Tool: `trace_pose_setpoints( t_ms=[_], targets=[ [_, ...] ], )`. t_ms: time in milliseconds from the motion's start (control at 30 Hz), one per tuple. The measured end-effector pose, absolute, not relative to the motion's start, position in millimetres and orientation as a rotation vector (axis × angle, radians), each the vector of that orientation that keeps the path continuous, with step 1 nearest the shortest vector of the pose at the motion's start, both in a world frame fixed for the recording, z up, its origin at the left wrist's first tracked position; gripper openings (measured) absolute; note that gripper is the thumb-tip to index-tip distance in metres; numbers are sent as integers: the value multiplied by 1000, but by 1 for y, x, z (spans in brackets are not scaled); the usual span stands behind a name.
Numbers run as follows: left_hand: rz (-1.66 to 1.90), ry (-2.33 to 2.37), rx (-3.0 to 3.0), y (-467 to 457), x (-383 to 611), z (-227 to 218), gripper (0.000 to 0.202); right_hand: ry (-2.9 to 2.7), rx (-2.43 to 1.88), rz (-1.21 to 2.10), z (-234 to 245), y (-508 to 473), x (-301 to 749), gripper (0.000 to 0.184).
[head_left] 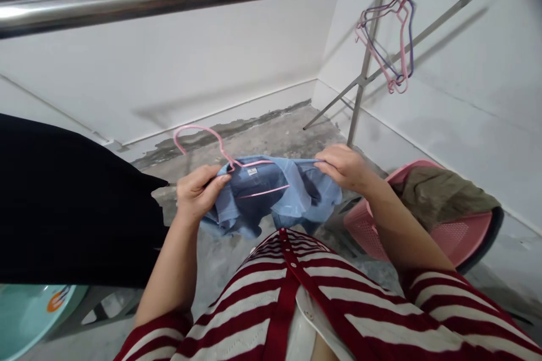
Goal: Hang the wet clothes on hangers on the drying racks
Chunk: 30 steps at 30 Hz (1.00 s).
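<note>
A light blue collared shirt [292,189] is stretched between my two hands, in front of my body. Inside it sits a pink clothes hanger [226,152]; its hook sticks out at the collar and points up to the left. My left hand [199,190] is closed on the shirt near the collar, close to the base of the hook. With thumb and fingers, my right hand [345,168] pinches the shirt at the far shoulder. A small white label [252,171] shows inside the collar. The shirt's lower part hangs out of sight.
Metal rails [169,3] run across the top, with several pink and purple hangers [400,39] hung at the right. A pink basket [455,237] holds an olive-green cloth [444,194]. Black fabric [71,203] hangs at the left above a green basin [29,316].
</note>
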<state>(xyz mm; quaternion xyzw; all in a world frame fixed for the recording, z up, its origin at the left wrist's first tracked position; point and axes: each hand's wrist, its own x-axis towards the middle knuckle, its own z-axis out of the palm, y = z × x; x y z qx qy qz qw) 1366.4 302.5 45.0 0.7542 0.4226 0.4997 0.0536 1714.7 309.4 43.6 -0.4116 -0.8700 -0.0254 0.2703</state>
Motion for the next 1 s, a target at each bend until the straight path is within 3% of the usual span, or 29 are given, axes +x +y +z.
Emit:
trace_pose_setpoints(
  t_ms=[233,533,767,867,1000],
  targets=[
    [1438,1252,2396,300,1374,40,17,-2446,-1025,-199,32,320,1707,28],
    [1390,1206,2431,300,1372,40,24,-2372,-987,-127,33,321,1687,30],
    [1210,1330,2348,306,1308,31,50,-2199,-1137,5,51,327,1724,27],
    [1058,1388,2321,304,1298,20,37,-2207,-1121,66,54,328,1727,25],
    [1109,1409,2383,299,1309,15,29,-2264,-1085,92,50,328,1712,24]
  ],
)
